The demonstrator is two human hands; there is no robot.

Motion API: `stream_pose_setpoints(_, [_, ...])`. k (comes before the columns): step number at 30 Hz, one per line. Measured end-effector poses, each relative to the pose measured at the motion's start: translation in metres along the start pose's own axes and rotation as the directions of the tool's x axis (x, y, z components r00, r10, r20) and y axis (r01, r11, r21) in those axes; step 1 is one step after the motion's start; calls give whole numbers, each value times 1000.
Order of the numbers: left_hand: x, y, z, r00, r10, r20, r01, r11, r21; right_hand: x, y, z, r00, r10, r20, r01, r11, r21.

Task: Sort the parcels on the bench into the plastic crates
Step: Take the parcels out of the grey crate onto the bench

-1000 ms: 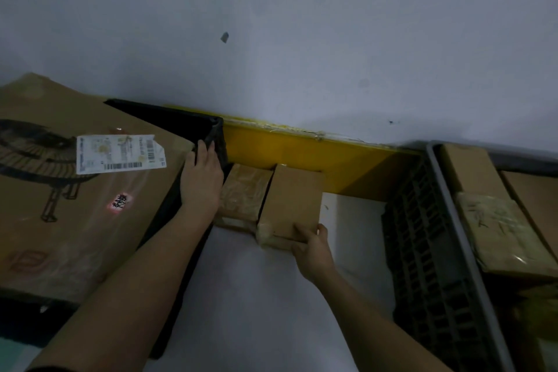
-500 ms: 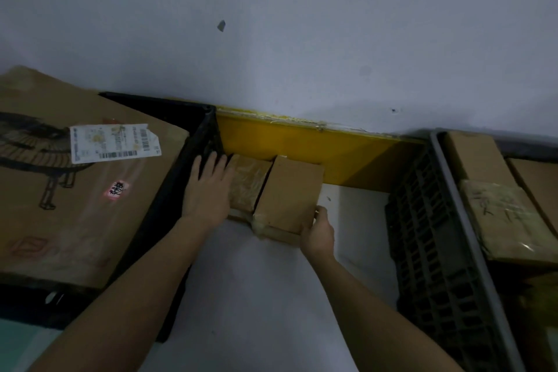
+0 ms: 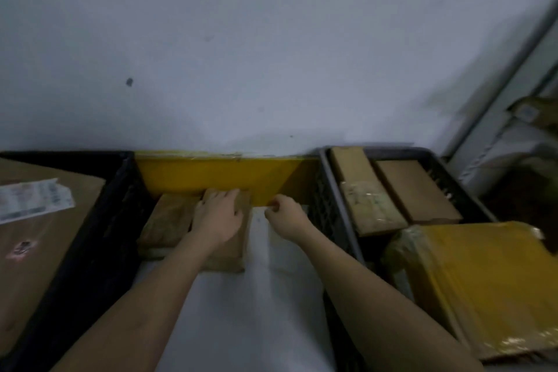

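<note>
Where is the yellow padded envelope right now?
The yellow padded envelope lies at the lower right of the head view, in the grey crate, nearer the camera than two brown parcels.

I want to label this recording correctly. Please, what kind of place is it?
Probably a parcel sorting room or small warehouse: taped cardboard parcels lie on a white bench, and a grey plastic crate holds more boxes and a yellow padded envelope.

- One head-worn camera looks forward and down, close over the white bench (image 3: 241,311).
- It squarely faces the wall (image 3: 271,54) behind.
- A crate (image 3: 99,235) fills each side edge; forearms enter from below.
</note>
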State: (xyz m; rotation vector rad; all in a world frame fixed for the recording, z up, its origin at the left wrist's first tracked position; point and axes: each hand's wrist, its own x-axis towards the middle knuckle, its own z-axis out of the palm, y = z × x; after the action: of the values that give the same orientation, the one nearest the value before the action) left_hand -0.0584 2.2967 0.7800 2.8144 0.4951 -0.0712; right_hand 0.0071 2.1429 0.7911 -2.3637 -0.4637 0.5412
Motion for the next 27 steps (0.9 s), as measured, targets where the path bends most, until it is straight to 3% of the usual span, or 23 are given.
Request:
stream_pose_setpoints(6, [-7,107,-49,982,109,-154,-122,990,-73,-40,-16,-128,957,-185,-222,192,981,7])
stream_pose_setpoints(10, [-31,172,-61,950,220,-224,-277,922,-270,-75,12,-193,939,-218,-265,241,969,59])
stream_pose_setpoints(15, [-75,256,-44,924,357,-133,-378,816,-438,-115,96,-257,924,-195,-328,177,981,-83])
stream_pose_setpoints(20, [-91,307,-14,949,307,71,-253,877,-408,-144,174,-300,915,-91,-394,34,988,-148])
stream_pose_setpoints(24, [-98,311,0,957,220,188,-59,786,-616,-168,214,-300,971,-3,-241,-7,999,-39])
stream_pose_setpoints(27, [-102,317,-2,961,179,211,-19,804,-594,-183,231,-294,991,0,-132,15,994,113])
